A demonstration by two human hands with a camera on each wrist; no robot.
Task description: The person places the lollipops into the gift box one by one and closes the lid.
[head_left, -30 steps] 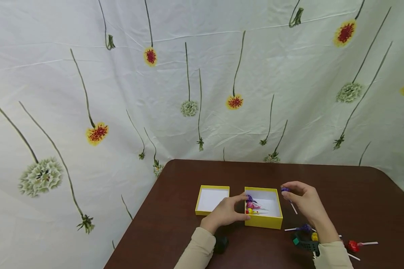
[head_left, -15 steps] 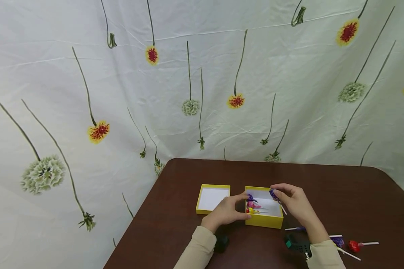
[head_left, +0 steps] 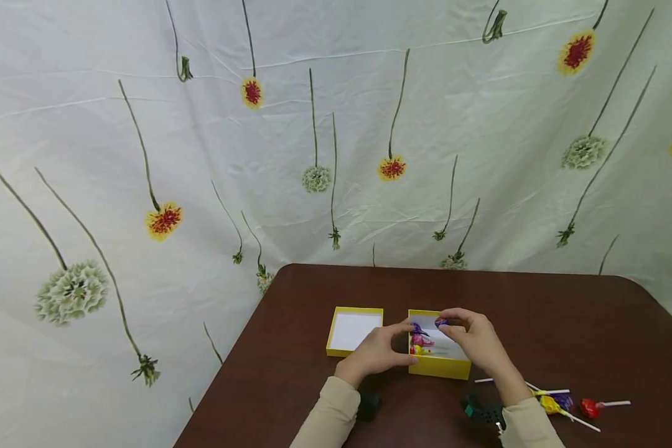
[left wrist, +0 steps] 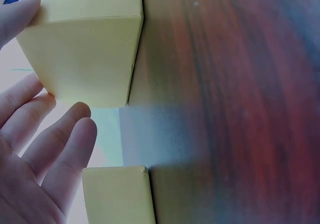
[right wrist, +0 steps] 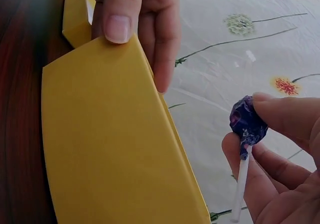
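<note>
A yellow box with a white inside stands on the table. My left hand grips its left end, thumb on the near wall and fingers at the far side. Inside, along that end, lie a purple lollipop, a pink lollipop and a yellow lollipop. Over the box's right half, my right hand pinches a purple-wrapped lollipop by its head between thumb and fingers. Its white stick points down in the right wrist view.
Left of the box lies a shallow yellow lid, white side up. Several lollipops lie on the dark table at the right, among them a red lollipop and a yellow-wrapped lollipop. A flowered cloth hangs behind.
My right hand has moved left with the purple lollipop, from beside the box to over its inside. The left hand has kept its hold on the box.
</note>
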